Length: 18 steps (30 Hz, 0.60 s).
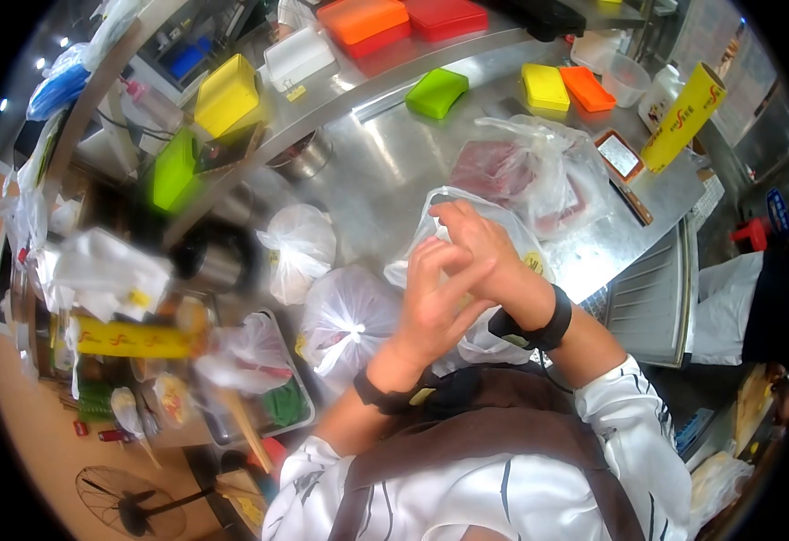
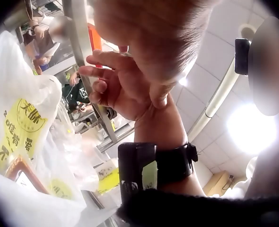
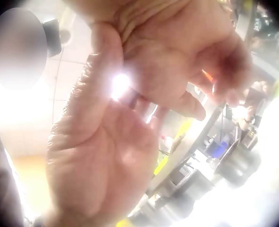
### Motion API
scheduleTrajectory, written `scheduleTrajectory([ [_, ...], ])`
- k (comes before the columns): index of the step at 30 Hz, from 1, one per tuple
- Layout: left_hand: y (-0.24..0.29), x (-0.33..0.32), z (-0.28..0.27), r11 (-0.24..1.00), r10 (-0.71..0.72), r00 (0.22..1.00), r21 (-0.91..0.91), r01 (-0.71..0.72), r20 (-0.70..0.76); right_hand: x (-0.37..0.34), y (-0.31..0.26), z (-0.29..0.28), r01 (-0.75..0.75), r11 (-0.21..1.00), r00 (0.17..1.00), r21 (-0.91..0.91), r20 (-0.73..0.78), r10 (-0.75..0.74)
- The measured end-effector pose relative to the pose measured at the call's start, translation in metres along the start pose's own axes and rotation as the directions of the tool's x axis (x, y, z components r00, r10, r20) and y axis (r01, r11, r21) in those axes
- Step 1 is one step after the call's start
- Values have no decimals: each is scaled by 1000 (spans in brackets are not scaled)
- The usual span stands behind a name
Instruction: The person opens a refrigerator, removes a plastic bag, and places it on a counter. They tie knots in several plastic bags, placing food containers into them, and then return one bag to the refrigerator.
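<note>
I watched the left hand [image 1: 432,298] and right hand [image 1: 495,257] overlap near the frame's middle, left fingers slightly apart, right ones loosely bent, clamped on nothing visible. The white bag [image 1: 517,222] lay behind them on the desk [image 1: 367,185], a knotted bag [image 1: 349,311] left of centre. Relaxed fingers, I judged, kept well off the thin plastic, worked best.

The head view shows two foreground hands [image 1: 431,293], two black wristbands [image 1: 558,321], two lime-green boxes [image 1: 436,94], two long yellow printed boxes [image 1: 681,119], one brown-handled knife [image 1: 633,203], one fan [image 1: 131,516].
</note>
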State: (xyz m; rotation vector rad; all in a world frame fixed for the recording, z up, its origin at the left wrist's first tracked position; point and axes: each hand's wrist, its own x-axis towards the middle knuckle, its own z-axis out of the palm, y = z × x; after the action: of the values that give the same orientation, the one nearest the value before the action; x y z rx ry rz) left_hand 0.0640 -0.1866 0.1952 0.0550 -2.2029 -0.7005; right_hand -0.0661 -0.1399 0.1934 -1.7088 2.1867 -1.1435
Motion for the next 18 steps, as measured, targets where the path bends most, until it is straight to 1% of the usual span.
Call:
scheduleTrajectory([
  [4,-2,-6,3,1000,16,999,-6,-16,-28,-1,-5,-1,-20,1000,999,-10,-26,20],
  [6,-3,-9,5,997,38,998,-59,-41,-60,-1,-6,-1,-37,999,999,-7,-24,37],
  [7,-2,-10,5,997,39,997,-59,-42,-59,-1,-7,0,-78,997,997,2,-21,78],
  [8,0,-11,6,995,12,997,-97,-19,-71,-1,-7,0,-119,993,993,11,-19,119],
  [9,2,-10,6,991,-14,996,-135,3,-82,-1,-9,-2,-119,993,993,10,-20,119],
  [10,5,-10,5,991,-14,996,-136,3,-83,-2,-11,-6,-91,996,995,1,-38,91],
  [11,11,-9,3,959,-148,984,-258,118,-101,-2,-14,-10,-63,998,997,-10,-55,63],
  [12,15,-8,2,898,-281,954,-378,224,-102,-3,-16,-12,-65,998,996,-11,-55,64],
  [13,13,-9,-1,898,-280,955,-380,223,-101,-2,-18,-13,-43,997,996,-65,-82,38],
  [14,10,-10,-7,904,-225,970,-390,173,-90,-1,-18,-14,-23,993,994,-119,-107,10],
  [15,8,-10,-11,908,-169,982,-400,123,-80,0,-17,-14,-23,992,994,-120,-108,10],
  [16,8,-12,-13,908,-167,983,-401,121,-80,0,-16,-14,-29,991,990,-131,-141,10],
  [17,10,-16,-16,908,-204,976,-387,159,-76,1,-16,-13,-34,989,985,-143,-173,9],
  [18,11,-18,-18,906,-241,968,-373,198,-72,1,-16,-14,-33,989,985,-144,-173,8],
])
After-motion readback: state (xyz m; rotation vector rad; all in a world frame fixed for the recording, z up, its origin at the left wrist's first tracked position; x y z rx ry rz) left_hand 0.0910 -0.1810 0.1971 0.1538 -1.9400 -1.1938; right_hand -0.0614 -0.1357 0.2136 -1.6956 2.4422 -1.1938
